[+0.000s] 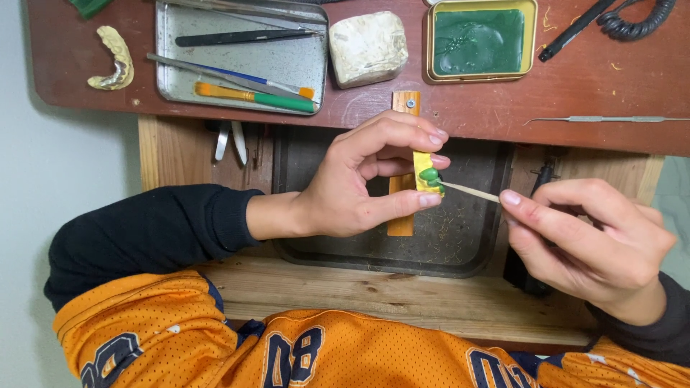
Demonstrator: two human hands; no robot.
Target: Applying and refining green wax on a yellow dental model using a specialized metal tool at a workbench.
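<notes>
The left hand grasps a small yellow block bearing green wax between thumb and fingertips, above the dark tray recessed in the wooden bench. The right hand pinches a thin carving instrument; its tip touches the green wax. On the red-brown desktop lie a metal tool tray, a tin of green wax and a dental cast.

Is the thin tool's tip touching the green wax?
Touching: the head view shows the thin tool, held by the right hand, meeting the green wax with no gap.
</notes>
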